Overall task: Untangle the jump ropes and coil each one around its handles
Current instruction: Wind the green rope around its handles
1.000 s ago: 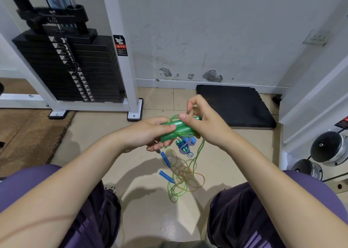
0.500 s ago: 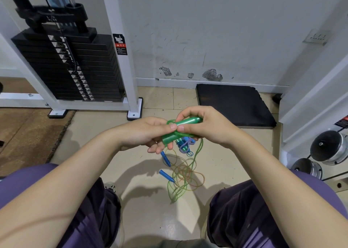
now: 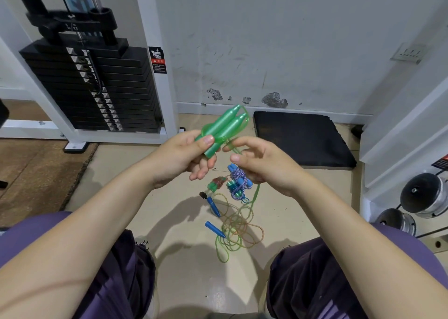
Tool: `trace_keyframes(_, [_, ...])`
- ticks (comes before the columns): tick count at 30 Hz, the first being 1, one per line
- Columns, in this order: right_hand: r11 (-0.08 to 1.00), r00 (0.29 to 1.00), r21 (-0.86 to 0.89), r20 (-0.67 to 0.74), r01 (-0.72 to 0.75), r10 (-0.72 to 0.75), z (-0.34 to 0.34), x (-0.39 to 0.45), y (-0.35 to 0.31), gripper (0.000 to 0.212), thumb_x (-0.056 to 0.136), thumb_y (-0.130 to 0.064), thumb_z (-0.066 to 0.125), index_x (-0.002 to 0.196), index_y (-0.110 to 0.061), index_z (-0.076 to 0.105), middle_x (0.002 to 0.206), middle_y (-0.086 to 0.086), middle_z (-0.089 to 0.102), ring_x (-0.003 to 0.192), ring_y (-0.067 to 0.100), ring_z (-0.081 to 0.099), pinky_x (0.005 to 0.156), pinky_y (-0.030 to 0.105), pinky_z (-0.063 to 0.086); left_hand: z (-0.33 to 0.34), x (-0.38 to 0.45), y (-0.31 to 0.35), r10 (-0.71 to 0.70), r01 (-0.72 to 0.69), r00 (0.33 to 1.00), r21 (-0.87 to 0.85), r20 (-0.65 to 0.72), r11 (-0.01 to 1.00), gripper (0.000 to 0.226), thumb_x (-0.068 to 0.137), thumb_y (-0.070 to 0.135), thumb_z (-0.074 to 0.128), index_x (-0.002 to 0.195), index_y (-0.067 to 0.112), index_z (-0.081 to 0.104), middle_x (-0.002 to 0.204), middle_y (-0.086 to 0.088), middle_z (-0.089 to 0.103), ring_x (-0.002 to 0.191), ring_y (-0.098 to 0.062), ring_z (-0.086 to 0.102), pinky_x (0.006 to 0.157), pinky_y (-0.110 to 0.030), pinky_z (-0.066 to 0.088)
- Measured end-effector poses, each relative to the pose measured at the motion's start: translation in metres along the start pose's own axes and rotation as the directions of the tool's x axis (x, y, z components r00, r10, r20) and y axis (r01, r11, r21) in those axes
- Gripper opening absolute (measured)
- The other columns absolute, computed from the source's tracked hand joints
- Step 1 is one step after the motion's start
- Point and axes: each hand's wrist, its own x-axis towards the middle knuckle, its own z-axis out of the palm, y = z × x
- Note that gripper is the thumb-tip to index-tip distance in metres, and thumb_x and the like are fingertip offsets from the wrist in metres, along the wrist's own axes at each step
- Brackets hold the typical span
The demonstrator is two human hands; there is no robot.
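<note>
Green handles [image 3: 221,131] — two, side by side, long axes parallel, tapered tips pointing up and away from me to the right, toward the wall base; blunt ends sit in my left hand [image 3: 184,157]. Left thumb lies across the near handle, fingers curled underneath: a closed grip on the pair. Green cord [image 3: 254,198] loops around the tips, passes down beside the handles, and runs through my right hand [image 3: 264,166], pinched lightly between thumb and forefinger, remaining fingers loosely curled. Hands nearly touching, held above the floor [image 3: 184,246] between my knees.

From the right hand the cord drops to the floor, ending in loose loops mixed with an orange cord [image 3: 242,226]. Two blue handles [image 3: 214,229] lie at the left edge of that tangle, both slanting down to the right, tips toward the loops. Just below my right hand lies a coiled blue-and-white rope [image 3: 238,183]; beside it on the left, a small green and red bundle [image 3: 217,183] — detail unclear.

Open floor in front of and left of the tangle. Bounds: black mat [image 3: 303,139] ahead-right against the wall, weight stack [image 3: 97,93] with white frame ahead-left, brown carpet [image 3: 36,173] edge on the left, white rack and dumbbells [image 3: 421,195] close on the right.
</note>
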Motion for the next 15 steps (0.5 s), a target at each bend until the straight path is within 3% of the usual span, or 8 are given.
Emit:
trace_keyframes(4, [0.966, 0.999, -0.258, -0.048, -0.003, -0.009, 0.019, 0.001, 0.002, 0.026, 0.103, -0.013, 0.045, 0.117, -0.005, 0.066, 0.042, -0.020, 0.044, 0.039, -0.001, 0.038, 0.045, 0.007, 0.030, 0.003, 0.001, -0.002, 0.049, -0.046, 0.998, 0.057, -0.039, 0.997, 0.040, 0.097, 0.039, 0.042, 0.094, 0.000, 0.050, 0.074, -0.016, 0.056, 0.043, -0.019, 0.049, 0.043, -0.024, 0.039])
trace_keyframes(8, [0.902, 0.998, -0.432, -0.062, -0.013, -0.015, 0.026, 0.003, -0.001, 0.027, 0.103, -0.026, 0.045, 0.104, -0.012, 0.069, 0.057, -0.013, 0.048, 0.051, 0.002, 0.045, 0.049, 0.012, 0.036, -0.003, 0.004, -0.009, 0.020, 0.033, 0.981, 0.271, -0.191, 0.962, 0.036, 0.102, 0.042, 0.043, 0.093, 0.008, 0.049, 0.064, -0.003, 0.057, 0.042, -0.020, 0.046, 0.045, -0.025, 0.036])
trace_keyframes(11, [0.859, 0.995, -0.512, -0.093, -0.011, -0.042, 0.022, 0.004, -0.004, 0.025, 0.101, -0.026, 0.050, 0.091, -0.007, 0.063, 0.073, 0.004, 0.056, 0.054, 0.000, 0.051, 0.050, 0.008, 0.037, -0.007, 0.007, -0.012, 0.041, 0.101, 0.962, 0.491, -0.270, 0.865, 0.033, 0.104, 0.035, 0.043, 0.086, 0.009, 0.048, 0.057, 0.003, 0.056, 0.040, -0.016, 0.046, 0.046, -0.026, 0.035])
trace_keyframes(15, [0.815, 0.993, -0.575, -0.040, 0.066, -0.108, 0.019, -0.002, -0.005, 0.026, 0.097, -0.028, 0.057, 0.078, -0.011, 0.059, 0.061, 0.002, 0.055, 0.048, 0.000, 0.049, 0.052, 0.013, 0.036, -0.007, 0.011, -0.013, 0.045, 0.205, 0.945, 0.698, -0.323, 0.686, 0.032, 0.102, 0.035, 0.048, 0.078, 0.014, 0.051, 0.064, -0.001, 0.062, 0.049, -0.014, 0.051, 0.059, -0.034, 0.046])
